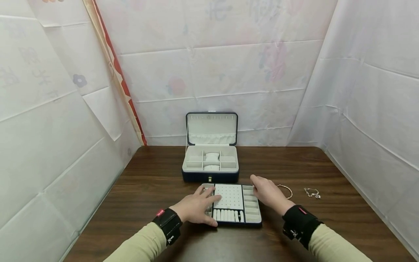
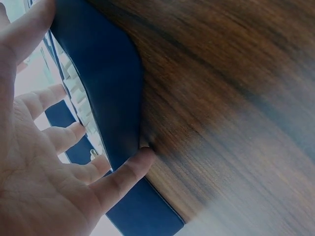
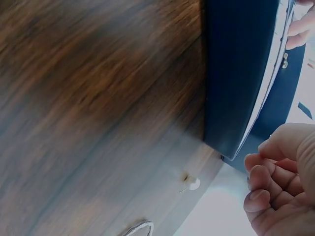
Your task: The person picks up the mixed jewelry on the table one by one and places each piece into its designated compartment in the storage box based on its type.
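Head view shows your left hand [image 1: 199, 206] spread, grasping nothing, on the tray [image 1: 229, 196], maybe to steady it. Your right hand [image 1: 270, 194] curls near its far right corner; I can't tell if that grip pinches something tiny. Dark blue with white slots [image 1: 251, 205], the tray sits between the bench's [image 1: 144, 196] side edges.

Tray [image 1: 228, 198] under left hand [image 1: 196, 207]: smooth dark-blue leather-like sides [image 3: 238, 73], matt pale lining [image 1: 252, 211]. Tabletop [image 1: 147, 193] beneath: wood grain, dull sheen; bangle [image 1: 290, 190] beside right hand [image 1: 268, 193] looks metallic. Beyond the hands: gold-toned metal-looking clasp [image 1: 210, 179], thin creased sheeting [image 1: 212, 72].
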Tool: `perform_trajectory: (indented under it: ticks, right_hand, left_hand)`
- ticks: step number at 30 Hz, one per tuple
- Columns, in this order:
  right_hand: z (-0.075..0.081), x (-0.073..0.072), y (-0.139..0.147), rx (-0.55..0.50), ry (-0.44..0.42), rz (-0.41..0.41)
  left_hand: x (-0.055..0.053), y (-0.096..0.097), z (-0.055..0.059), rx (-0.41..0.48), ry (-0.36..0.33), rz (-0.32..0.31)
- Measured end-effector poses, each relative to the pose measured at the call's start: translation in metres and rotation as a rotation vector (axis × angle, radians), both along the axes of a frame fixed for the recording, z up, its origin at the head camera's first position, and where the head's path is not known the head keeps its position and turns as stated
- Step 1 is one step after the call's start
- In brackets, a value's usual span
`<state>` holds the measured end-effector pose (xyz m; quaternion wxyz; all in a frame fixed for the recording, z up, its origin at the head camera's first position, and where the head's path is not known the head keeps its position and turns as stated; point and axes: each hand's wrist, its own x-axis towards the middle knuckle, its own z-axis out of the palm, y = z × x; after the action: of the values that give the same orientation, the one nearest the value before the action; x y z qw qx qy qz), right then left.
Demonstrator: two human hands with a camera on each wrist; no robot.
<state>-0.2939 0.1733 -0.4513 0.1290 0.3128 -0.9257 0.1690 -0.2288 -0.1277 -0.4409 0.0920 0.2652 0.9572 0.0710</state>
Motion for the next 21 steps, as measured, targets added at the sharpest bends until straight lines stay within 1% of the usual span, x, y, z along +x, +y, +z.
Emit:
perform_trajectory:
  ticks: [6,15,21]
  right_hand:
    - [0.001,0.003,-0.004,-0.002,0.022,0.027]
    - [0.003,0.005,-0.012,0.002,0.009,0.062]
    - [0.003,0.004,-0.016,0.012,-0.003,0.065]
  left_hand:
    - [0.001,0.0,0.001,0.008,0.0,-0.004]
    - [0.0,0.0,0.001,0.007,0.001,-0.001]
    - [-0.001,0.0,0.0,0.007,-0.004,0.0]
